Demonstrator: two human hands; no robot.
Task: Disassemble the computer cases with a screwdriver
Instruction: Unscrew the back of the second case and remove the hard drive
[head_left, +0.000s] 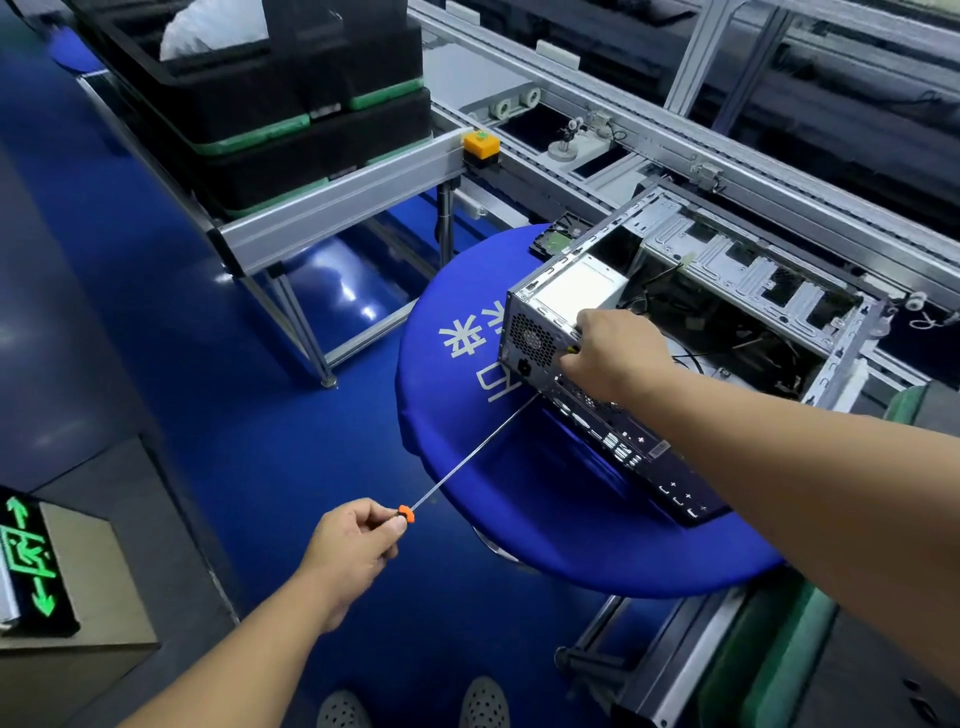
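Bright, even overhead light fills the scene, cool in tone. The glossy blue floor (218, 364) throws back soft white glare patches under the aluminium rack (332, 202). Shadows are weak and diffuse; a dim one lies on the round blue tabletop (467, 415) beneath the open computer case (675, 312). The wide-angle lens bends the conveyor rails (675, 135) and the frame's edges. Focus is fair at centre, softer toward the corners; the green exit sign (28, 556) glows.

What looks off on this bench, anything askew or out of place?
The computer case sits skewed on the round blue table, its rear corner near the edge. A loose hard drive lies behind it. The left hand holds a long screwdriver; the right hand steadies the case.
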